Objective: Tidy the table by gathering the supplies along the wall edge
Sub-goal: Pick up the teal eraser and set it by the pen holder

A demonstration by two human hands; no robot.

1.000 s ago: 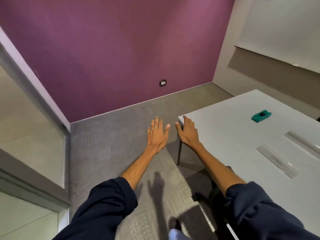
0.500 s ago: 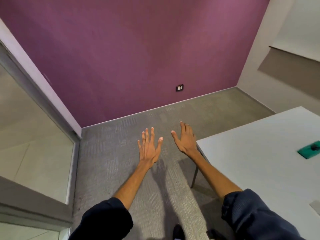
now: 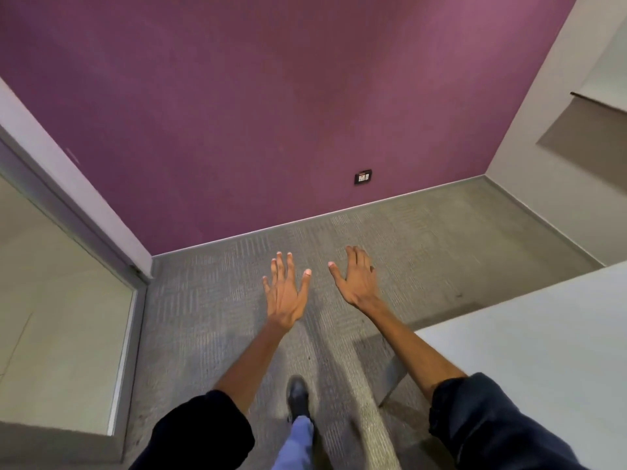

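sleeves: dark left sleeve (image 3: 203, 432) and right sleeve (image 3: 481, 422) at bottom of frame, pushed up, forearms bare.
foot: black shoe (image 3: 297, 395) on the carpet (image 3: 210, 317), behind and below the left hand, between the two forearms.
table: white table (image 3: 543, 351), only its near corner in frame. It sits right of the right hand and nearer the body, and the right forearm passes beside that corner.
left hand: left hand (image 3: 285, 293) reaches forward over carpet, palm down, fingers straight and fanned wide. It grips nothing and touches nothing.
right hand: right hand (image 3: 356, 283) just beside the left, level with it, palm down and tipped slightly inward. Fingers are loosely extended, thumb out, holding nothing. It hangs over carpet, apart from the table edge.
supplies: none in view. My read is they lie further along the table, off-frame to the right of the right hand. Long axis: cannot tell.
key relation: the table is on the right-hand side, so the right hand is nearer. Judgement: turn right before any reach.
grey wall: grey wall (image 3: 543, 171) lies beyond and right of the right hand, probably the wall edge meant.
far: purple wall (image 3: 271, 113) ahead of both hands, with a socket (image 3: 363, 177) low on it.
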